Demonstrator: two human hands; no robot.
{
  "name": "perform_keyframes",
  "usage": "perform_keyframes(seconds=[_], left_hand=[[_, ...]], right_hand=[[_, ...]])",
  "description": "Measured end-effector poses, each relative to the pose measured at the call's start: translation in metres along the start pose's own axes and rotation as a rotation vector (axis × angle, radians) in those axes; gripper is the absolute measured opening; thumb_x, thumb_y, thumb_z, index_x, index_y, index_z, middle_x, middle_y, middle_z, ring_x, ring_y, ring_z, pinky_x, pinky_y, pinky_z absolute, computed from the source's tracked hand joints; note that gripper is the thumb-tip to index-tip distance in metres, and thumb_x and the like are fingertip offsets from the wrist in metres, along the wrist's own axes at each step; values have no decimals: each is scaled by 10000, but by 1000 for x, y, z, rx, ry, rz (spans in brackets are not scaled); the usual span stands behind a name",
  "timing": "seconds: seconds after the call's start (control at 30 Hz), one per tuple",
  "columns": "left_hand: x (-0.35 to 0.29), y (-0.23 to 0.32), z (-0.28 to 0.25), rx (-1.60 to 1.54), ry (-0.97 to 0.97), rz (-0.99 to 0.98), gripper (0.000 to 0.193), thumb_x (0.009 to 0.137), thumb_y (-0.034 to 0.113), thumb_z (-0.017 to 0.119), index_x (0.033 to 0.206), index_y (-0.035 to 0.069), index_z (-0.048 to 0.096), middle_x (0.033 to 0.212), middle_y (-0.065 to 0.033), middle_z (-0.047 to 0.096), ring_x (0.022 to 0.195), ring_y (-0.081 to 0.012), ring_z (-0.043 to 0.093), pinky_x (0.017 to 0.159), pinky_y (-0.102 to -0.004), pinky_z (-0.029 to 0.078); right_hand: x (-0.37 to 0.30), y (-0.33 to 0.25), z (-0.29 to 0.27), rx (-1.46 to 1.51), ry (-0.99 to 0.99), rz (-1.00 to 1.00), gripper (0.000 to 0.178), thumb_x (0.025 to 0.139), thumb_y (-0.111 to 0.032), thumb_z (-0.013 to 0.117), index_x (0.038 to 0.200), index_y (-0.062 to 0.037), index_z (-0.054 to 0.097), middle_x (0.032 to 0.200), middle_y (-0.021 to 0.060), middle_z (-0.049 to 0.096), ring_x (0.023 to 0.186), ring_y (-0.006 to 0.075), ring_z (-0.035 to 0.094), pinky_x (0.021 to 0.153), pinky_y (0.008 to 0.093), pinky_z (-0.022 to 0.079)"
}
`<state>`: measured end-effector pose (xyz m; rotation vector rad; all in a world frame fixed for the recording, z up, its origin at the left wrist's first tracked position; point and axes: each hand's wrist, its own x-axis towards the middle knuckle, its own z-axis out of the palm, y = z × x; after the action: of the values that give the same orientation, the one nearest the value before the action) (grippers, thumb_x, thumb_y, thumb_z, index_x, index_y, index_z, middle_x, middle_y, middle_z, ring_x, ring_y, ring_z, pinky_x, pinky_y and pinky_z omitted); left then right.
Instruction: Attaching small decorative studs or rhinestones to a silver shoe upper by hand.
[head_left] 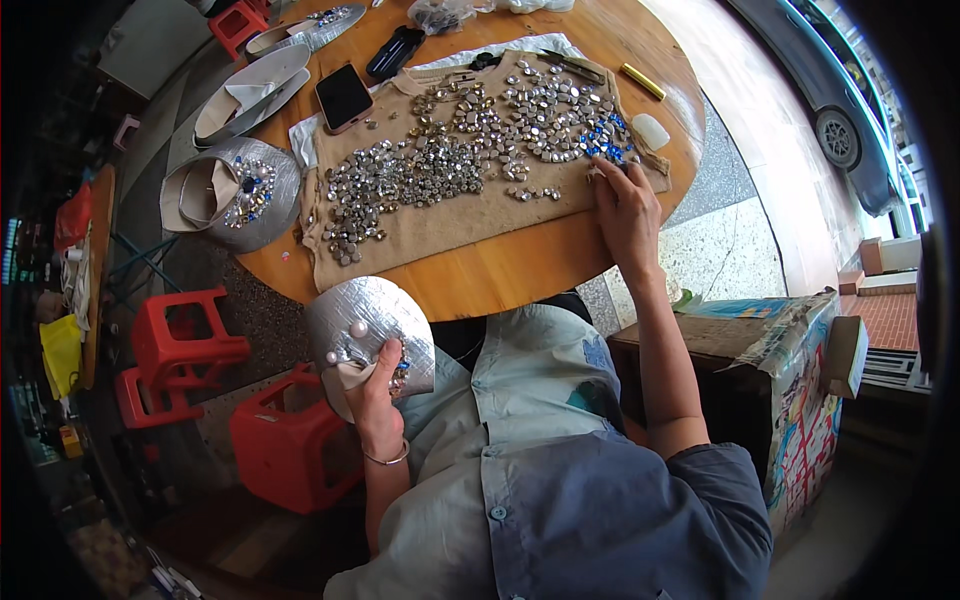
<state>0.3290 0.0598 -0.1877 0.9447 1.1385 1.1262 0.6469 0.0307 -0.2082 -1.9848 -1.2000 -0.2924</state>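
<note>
Wooden table [480,282], silver shoe upper [378,315], rounded end toward it

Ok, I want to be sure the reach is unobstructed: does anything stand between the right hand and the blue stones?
Nothing visible does. The right hand's fingertips are at the near edge of the blue stones; the whitish block lies to their right, out of the way.

hands [632,212]: two | silver pieces [384,308]: four | phone [344,98]: one | gold tube [642,82]: one | red stools [280,445]: at least four | gems [450,172]: uncountable
</note>
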Motion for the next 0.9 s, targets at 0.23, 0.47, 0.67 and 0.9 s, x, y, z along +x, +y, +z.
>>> perform_keyframes(seconds=[0.23,0.47,0.67,0.9], left_hand=[[1,19,-26,-59,-27,1,427,774,-17,677,1166,-17,509,1060,-79,592,916,-149,592,801,-273,484],[-15,61,-49,-45,-256,26,439,729,70,775,1099,4,549,966,-44,621,834,-113,601,711,-233,493],[-34,73,-70,-123,-294,115,435,733,81,779,1090,-5,546,961,-45,622,832,-119,604,709,-233,501],[-38,74,-84,-173,-305,118,425,739,60,765,1094,-8,542,962,-57,628,857,-135,613,728,-249,517]], right_hand=[[-6,-43,-16,284,-145,133,195,871,-45,582,1039,-75,676,831,60,580,738,147,580,647,249,451],[-81,-203,-49,512,-382,-179,245,794,59,624,1005,-55,674,814,76,582,709,176,545,621,268,431],[-110,-246,-48,515,-483,-322,333,741,48,663,1048,-80,666,836,81,623,701,218,551,604,312,455],[-118,-250,-44,671,-523,-269,300,737,52,670,1012,-66,682,835,68,643,708,200,548,619,292,437]])
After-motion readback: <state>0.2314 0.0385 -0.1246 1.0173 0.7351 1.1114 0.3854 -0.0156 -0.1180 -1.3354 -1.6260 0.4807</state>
